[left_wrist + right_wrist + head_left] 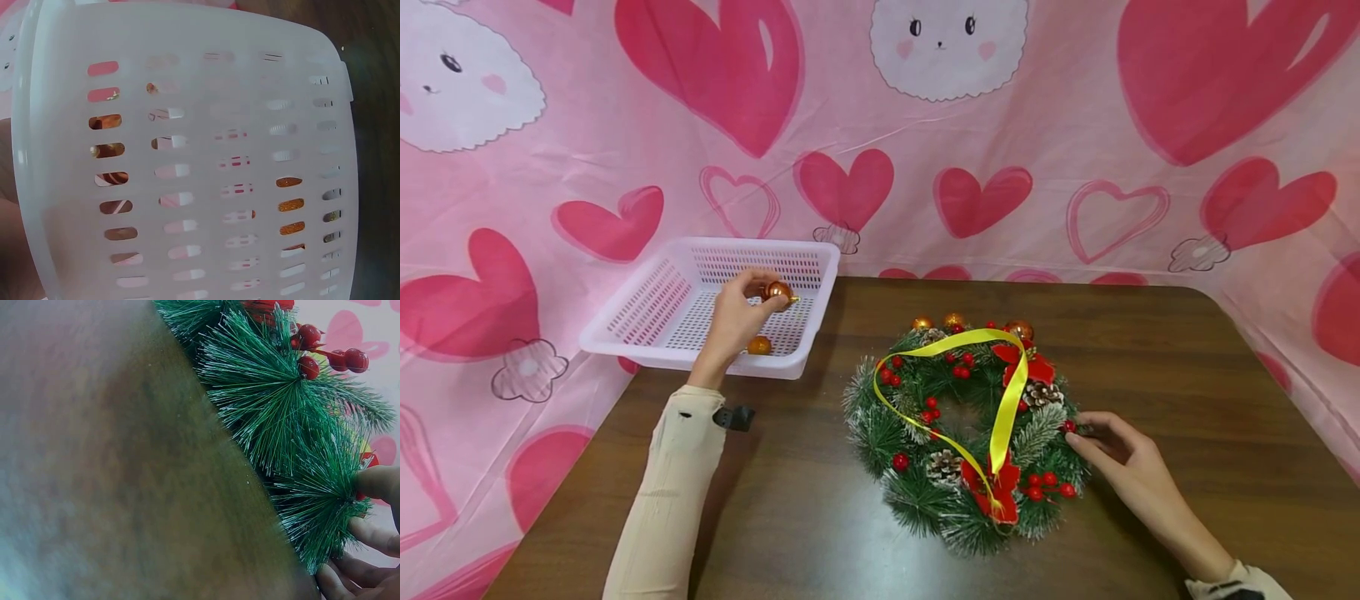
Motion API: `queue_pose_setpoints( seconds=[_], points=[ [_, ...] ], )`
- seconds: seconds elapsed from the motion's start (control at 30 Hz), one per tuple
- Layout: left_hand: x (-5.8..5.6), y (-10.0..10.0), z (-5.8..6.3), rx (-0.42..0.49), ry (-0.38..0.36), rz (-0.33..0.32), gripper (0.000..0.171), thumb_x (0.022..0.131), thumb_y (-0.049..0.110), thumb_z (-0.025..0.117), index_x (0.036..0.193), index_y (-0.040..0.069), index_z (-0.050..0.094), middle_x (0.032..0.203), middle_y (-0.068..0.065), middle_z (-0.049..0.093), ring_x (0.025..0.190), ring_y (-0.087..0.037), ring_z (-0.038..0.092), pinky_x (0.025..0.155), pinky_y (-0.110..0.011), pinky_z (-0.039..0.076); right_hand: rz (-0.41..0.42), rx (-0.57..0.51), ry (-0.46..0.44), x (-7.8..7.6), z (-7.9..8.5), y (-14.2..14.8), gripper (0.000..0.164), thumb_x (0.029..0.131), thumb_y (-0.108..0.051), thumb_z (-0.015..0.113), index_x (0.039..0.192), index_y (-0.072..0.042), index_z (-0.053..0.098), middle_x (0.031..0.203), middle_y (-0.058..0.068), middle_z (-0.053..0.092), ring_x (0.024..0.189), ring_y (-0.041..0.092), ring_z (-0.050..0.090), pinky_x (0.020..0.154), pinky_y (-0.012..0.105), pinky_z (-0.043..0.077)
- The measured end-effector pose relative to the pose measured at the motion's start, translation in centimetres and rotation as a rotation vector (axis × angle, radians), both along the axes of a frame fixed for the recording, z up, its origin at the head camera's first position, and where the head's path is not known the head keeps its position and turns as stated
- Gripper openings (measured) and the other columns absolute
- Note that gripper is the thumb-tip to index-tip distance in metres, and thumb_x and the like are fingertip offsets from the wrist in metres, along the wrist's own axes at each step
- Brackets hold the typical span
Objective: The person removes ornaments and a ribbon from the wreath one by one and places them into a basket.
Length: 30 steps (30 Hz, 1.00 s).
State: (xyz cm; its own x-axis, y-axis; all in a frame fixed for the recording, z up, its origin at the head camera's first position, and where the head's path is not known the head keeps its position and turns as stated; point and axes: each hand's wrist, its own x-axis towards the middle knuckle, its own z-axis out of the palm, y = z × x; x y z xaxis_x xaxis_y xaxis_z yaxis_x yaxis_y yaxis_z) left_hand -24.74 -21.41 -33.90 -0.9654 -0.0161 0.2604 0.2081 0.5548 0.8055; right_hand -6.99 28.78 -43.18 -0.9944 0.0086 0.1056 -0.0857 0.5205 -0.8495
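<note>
Over the white plastic basket (685,360), my left hand (737,315) pinches a shiny copper Christmas ball (777,292) with a gold cap. An orange glitter ball (760,345) lies in the basket below it. In the left wrist view the slotted basket wall (206,37) hides most of that hand. My right hand (1138,471) grips the right edge of a green Christmas wreath (917,496) lying flat on the table. Right-hand fingers (375,537) show against the needles in the right wrist view. A yellow ribbon (1011,400) loops across the wreath, among red berries, pinecones and red flowers.
Several orange and copper balls (953,321) sit along the wreath's far edge. The dark wooden table (805,467) carries both basket and wreath. Behind it hangs a pink cloth (910,133) printed with hearts.
</note>
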Motion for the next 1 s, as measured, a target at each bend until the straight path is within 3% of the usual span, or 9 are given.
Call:
queue_pose_setpoints(
  seconds=[0.3,0.8,1.0],
  points=[
    [-0.1,-0.1,-0.3,-0.017,-0.021,-0.018,0.035,0.092,0.011,0.070,0.125,0.001,0.060,0.123,-0.019,0.062,0.115,-0.034,0.056,0.103,-0.051,0.042,0.002,0.005,-0.007,0.1,-0.1,0.0,0.032,0.098,-0.026,0.064,0.124,-0.007,0.062,0.118,-0.007,0.062,0.101,0.000,0.061,0.080,0.013,0.050],
    [-0.1,0.4,0.0,0.001,0.032,-0.053,0.037,0.090,0.005,0.071,0.124,-0.003,0.060,0.124,-0.022,0.062,0.118,-0.040,0.057,0.102,-0.051,0.044,0.005,0.005,-0.001,0.0,0.1,0.0,0.032,0.098,-0.025,0.065,0.124,-0.007,0.061,0.116,-0.006,0.063,0.101,0.000,0.062,0.080,0.014,0.051],
    [0.3,1.2,0.2,0.008,0.064,-0.056,0.035,0.091,0.005,0.069,0.124,-0.004,0.060,0.124,-0.023,0.062,0.115,-0.037,0.060,0.096,-0.049,0.048,0.004,0.005,0.007,0.0,0.0,0.0,0.031,0.098,-0.024,0.065,0.123,-0.007,0.062,0.116,-0.006,0.063,0.101,0.002,0.063,0.080,0.014,0.051]
  ],
)
